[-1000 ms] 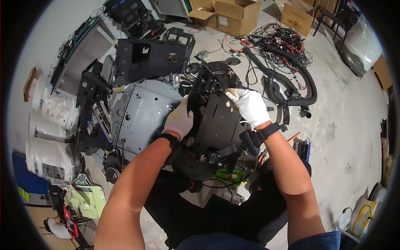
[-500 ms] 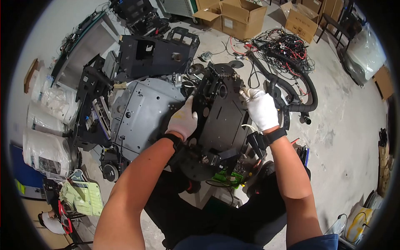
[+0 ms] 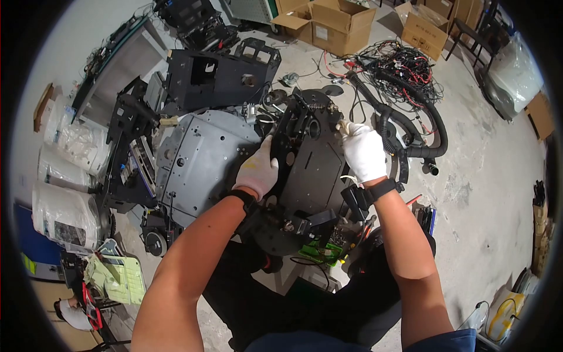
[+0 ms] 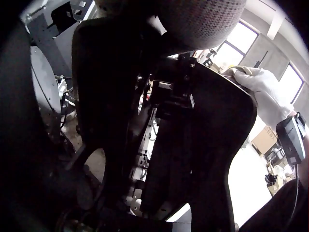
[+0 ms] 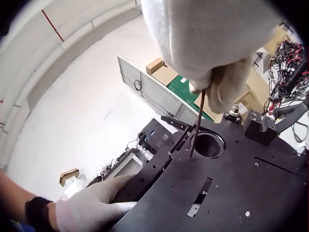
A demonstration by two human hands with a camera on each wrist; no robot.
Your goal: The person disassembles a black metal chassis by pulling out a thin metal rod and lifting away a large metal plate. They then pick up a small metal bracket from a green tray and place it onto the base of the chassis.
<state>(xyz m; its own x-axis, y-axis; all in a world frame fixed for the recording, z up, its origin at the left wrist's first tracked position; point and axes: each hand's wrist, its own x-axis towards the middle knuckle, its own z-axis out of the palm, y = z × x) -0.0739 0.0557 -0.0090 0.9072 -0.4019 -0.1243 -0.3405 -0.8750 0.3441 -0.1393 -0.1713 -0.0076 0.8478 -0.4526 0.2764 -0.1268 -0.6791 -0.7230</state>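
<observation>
Since a second ago the black chassis plate (image 3: 311,170) has swung a little to the right. My right hand (image 3: 363,152) has gone with it to the plate's upper right edge. Over the last half second almost nothing shifts. The plate is propped up, tilted, over the floor (image 3: 481,176) in front of my knees. It leans beside the grey base plate (image 3: 199,158), with other black frames behind.

My left hand (image 3: 258,170) steadies it, the grip curled round the plate's left edge. The right grip is pinched narrow on a thin hex key (image 5: 197,116). The key is held upright, with its tip down on the plate's face just beside the round hole (image 5: 208,144). I cannot make out a screw head under the tip.

I judge the work to be about midway. The plate is still joined to the parts beneath it, some small holes in its face sit open, and this fastener is not yet finished.
</observation>
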